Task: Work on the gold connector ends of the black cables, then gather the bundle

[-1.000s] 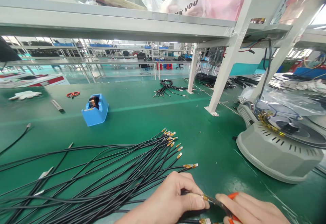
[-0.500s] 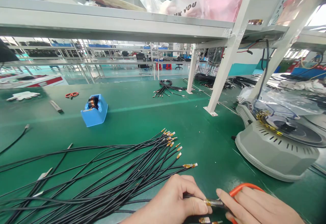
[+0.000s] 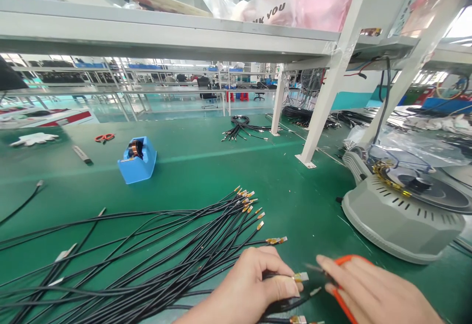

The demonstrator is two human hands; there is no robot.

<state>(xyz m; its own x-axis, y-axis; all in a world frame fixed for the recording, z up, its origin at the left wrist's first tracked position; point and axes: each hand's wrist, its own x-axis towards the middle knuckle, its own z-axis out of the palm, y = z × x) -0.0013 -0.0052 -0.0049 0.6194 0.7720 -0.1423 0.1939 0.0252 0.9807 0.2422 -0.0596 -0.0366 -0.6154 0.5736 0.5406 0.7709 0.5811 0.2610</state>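
Note:
My left hand point(image 3: 254, 279) pinches a black cable close to its end, where amber tape and a pale tip point(image 3: 301, 277) stick out past the thumb. My right hand point(image 3: 376, 284) is wrapped round orange-handled scissors point(image 3: 344, 299). Their blades are blurred and point left, a short gap from the cable tip. Beneath and beside my left hand lie more cable ends, one with a pale connector point(image 3: 298, 319). To the left spreads a large bunch of black cables point(image 3: 177, 260), many ends wrapped in amber tape.
A blue tape dispenser point(image 3: 137, 161), red scissors point(image 3: 104, 138) and a white glove point(image 3: 34, 139) lie on the green table point(image 3: 206, 166). At right stands a grey machine with a round top point(image 3: 401, 216). White shelf posts point(image 3: 328, 88) rise behind, near a coiled cable bundle point(image 3: 241, 126).
The scissors have come away from the cable end; my right hand has moved slightly right. The pale tip in my left hand now shows, and a small pale piece appears below it.

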